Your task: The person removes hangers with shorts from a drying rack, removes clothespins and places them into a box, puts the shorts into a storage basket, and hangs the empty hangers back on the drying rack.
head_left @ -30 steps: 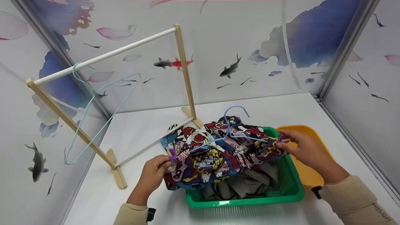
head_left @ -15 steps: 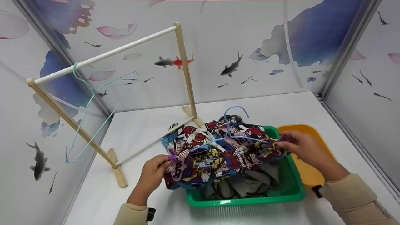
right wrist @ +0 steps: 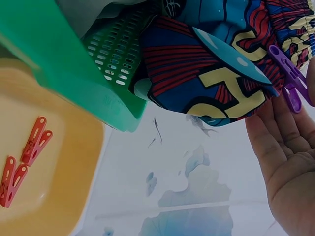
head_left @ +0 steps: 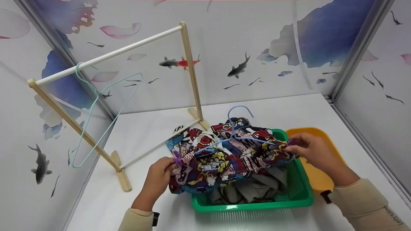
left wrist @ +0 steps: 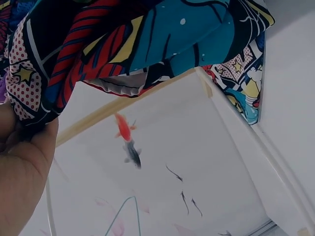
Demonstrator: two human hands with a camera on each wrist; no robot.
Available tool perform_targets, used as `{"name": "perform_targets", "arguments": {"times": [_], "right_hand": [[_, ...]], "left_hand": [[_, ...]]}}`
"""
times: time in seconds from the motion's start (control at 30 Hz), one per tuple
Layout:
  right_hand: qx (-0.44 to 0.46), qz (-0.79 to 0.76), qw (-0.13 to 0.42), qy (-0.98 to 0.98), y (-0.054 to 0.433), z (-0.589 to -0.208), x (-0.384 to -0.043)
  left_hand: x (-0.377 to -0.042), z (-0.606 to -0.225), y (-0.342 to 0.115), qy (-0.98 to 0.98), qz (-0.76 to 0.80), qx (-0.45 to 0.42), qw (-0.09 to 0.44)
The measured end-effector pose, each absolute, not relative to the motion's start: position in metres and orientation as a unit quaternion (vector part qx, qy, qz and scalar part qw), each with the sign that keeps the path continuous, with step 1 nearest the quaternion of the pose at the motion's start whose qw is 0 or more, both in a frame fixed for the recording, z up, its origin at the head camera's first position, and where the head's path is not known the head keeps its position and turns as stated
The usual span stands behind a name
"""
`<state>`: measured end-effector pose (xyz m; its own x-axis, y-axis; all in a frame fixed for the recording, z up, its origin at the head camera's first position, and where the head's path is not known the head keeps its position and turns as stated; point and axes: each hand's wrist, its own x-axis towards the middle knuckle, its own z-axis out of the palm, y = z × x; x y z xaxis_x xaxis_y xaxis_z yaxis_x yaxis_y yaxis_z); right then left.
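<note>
Brightly patterned shorts with a gathered waistband hang over the front of a blue hanger. A purple clothespin sits at the left end of the waistband. Right beside it, my left hand pinches the cloth; the left wrist view shows finger and thumb at the fabric's corner. At the other end my right hand pinches a second purple clothespin, with its fingers partly under the cloth. The hanger's hook stands up, and its ends are hidden at the clipped corners.
Beneath the shorts stands a green basket holding grey-brown cloth. A yellow tray with red clothespins lies to the right. At left is a wooden rack carrying a mint hanger.
The blue hanger's hook has tipped slightly left and up. My right fingers have closed over the right clothespin, which showed more a second ago. The left hand has hardly moved.
</note>
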<state>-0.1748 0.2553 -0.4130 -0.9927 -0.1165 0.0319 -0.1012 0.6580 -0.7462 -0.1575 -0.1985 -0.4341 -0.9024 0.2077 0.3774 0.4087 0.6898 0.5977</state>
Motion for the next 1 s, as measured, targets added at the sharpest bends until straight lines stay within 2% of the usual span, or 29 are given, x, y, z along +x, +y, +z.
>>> {"name": "perform_targets", "arguments": {"times": [0.33,1.0], "right_hand": [[-0.076,-0.39,-0.023,0.918,0.252,-0.41,-0.173],[-0.087,-0.383,-0.07,0.917,0.249,-0.409,-0.167]], "left_hand": [[-0.154,-0.436,-0.193,-0.916,-0.247,-0.209,0.235],[-0.155,-0.445,-0.191,-0.895,-0.197,-0.234,0.325]]}}
